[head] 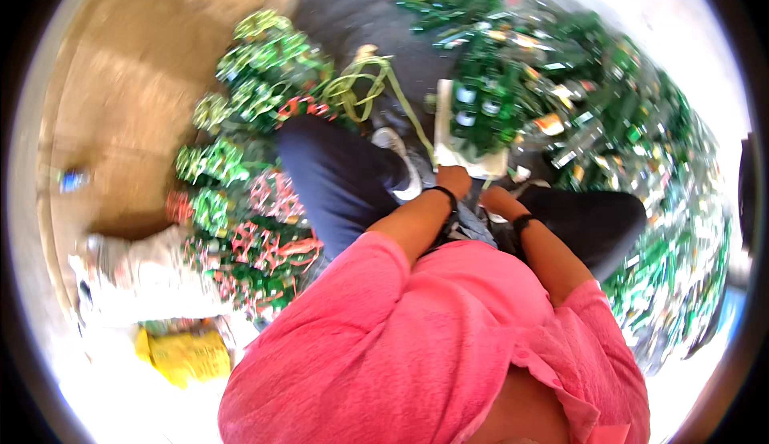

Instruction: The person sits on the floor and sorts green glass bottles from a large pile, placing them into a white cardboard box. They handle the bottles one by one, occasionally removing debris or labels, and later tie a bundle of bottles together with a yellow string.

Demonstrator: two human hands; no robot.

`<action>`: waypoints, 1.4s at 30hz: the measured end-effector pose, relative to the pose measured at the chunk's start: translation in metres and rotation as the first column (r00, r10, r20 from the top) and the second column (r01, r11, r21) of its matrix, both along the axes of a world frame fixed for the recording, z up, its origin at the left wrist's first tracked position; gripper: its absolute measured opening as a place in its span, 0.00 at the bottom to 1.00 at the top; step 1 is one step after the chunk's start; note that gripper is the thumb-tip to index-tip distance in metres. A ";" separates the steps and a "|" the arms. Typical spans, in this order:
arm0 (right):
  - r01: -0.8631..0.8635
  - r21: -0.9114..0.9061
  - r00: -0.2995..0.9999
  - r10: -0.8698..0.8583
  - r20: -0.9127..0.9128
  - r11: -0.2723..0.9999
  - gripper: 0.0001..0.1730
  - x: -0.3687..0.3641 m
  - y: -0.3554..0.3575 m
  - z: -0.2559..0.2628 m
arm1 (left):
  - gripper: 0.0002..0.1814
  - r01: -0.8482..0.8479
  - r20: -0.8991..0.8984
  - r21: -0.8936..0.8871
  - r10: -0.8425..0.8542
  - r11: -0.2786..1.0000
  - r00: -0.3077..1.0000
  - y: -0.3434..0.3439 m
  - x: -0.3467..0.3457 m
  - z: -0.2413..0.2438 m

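My left hand is closed around the end of a yellow-green plastic strap, which runs up to a loose coil. My right hand is a little to the right, with a short bit of similar strap at its fingertips; the picture is blurred there. Just beyond both hands lies a group of green glass bottles in a pale tray or crate, whose near edge reaches my hands. What is under my fingers is hidden.
A large heap of loose green and clear bottles spreads along the right. Bundles of bottles tied with green and pink straps stand at the left. A yellow bag lies at lower left, near a brown wall or board.
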State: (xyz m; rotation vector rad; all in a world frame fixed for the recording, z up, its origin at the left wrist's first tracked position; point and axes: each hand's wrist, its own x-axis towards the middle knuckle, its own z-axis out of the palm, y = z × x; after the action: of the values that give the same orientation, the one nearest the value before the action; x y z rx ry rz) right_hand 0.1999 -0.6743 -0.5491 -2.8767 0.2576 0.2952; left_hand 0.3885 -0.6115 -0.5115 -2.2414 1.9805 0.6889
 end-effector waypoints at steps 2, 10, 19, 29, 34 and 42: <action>0.003 -0.023 0.991 -0.006 -0.130 1.000 0.13 -0.010 -0.012 -0.024 | 0.11 -0.084 -0.068 -0.079 0.079 0.993 0.995 -0.009 -0.009 -0.003; 0.037 0.233 0.997 -0.052 0.058 0.972 0.11 0.006 -0.016 -0.017 | 0.11 0.015 -0.323 0.044 0.000 0.999 0.946 -0.021 -0.009 -0.017; 0.129 0.217 0.968 -0.075 -0.241 0.968 0.13 0.015 -0.026 -0.008 | 0.12 -0.429 -0.264 0.191 0.467 0.883 0.844 -0.047 -0.035 0.010; 0.239 0.404 0.964 -0.165 -0.209 0.883 0.17 0.011 -0.019 0.014 | 0.10 -0.386 -0.271 0.052 0.385 0.921 0.882 -0.071 -0.047 -0.038; 0.456 0.761 0.874 -0.392 -0.287 0.460 0.20 0.014 -0.009 0.007 | 0.11 -0.010 -0.366 0.018 0.016 1.000 0.930 -0.063 -0.015 -0.041; 0.210 0.503 0.977 -0.202 -0.071 0.838 0.07 0.016 0.006 0.002 | 0.10 -0.189 -0.723 0.502 0.529 0.844 0.444 -0.053 -0.018 -0.025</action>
State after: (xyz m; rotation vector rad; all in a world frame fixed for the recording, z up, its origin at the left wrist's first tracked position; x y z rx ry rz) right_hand 0.2162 -0.6683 -0.5475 -2.2991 0.4201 0.2924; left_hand 0.3707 -0.6645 -0.5369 -2.2834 1.2869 2.3839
